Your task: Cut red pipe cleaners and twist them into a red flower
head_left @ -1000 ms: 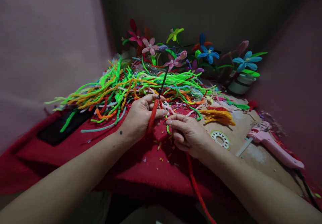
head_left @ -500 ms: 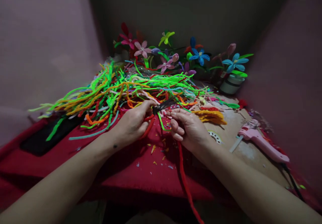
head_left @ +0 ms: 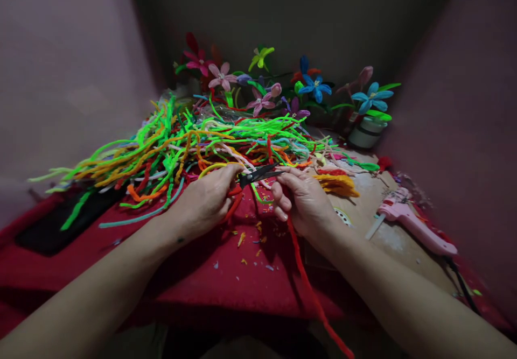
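Two bare hands are working at the centre of the frame, close together but not touching. The left hand [head_left: 205,200] is closing its fingers around one pair of scissors [head_left: 258,174] with red handles and dark blades, the blades pointing right toward the other hand and standing slightly apart. The right hand [head_left: 305,203] is pinching one red pipe cleaner [head_left: 311,289] between thumb and fingers, and this stem is trailing down to the lower edge of the frame. Both hands are hovering over a red cloth [head_left: 226,278] dotted with small clippings. Behind them, across the middle of the frame, one big heap of pipe cleaners [head_left: 181,143] is lying, too tangled to count. Roughly nine finished flowers [head_left: 315,85] are standing along the back. One pink glue gun [head_left: 412,224] is lying at the right, and one white pot [head_left: 365,133] is sitting at the upper right
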A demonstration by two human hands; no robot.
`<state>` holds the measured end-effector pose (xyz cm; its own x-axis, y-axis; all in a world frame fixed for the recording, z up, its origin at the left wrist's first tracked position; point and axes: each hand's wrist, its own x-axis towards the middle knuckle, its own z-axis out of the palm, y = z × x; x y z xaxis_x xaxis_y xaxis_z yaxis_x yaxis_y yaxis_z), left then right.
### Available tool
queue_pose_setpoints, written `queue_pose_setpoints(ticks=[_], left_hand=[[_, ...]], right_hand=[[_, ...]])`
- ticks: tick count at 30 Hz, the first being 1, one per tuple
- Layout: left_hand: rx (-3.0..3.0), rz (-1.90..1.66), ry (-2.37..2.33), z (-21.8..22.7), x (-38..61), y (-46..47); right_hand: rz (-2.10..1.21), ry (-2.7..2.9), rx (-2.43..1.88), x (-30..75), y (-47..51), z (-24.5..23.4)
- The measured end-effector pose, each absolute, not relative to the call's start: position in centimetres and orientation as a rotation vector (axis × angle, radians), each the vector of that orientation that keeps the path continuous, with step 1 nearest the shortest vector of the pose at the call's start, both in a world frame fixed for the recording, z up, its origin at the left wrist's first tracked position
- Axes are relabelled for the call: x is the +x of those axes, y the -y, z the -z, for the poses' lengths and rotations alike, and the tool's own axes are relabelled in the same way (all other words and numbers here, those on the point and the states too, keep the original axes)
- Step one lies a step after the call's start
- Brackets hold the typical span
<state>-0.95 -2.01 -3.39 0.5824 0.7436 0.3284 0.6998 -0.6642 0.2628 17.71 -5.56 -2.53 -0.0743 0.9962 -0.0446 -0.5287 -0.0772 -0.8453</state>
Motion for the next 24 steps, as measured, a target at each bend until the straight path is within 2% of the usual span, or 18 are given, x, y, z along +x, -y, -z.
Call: queue_pose_setpoints(ticks=[13,24], left_hand=[[3.004,-0.738,-1.294,3.94,-1.45,1.52],[2.971,-0.696,-1.281,3.96,-1.41,1.67]], right_hand=[[-1.630,0.796,-0.743,18.11,5.62,2.23],[-1.650,0.849,-0.719,18.14,6.15,1.72]])
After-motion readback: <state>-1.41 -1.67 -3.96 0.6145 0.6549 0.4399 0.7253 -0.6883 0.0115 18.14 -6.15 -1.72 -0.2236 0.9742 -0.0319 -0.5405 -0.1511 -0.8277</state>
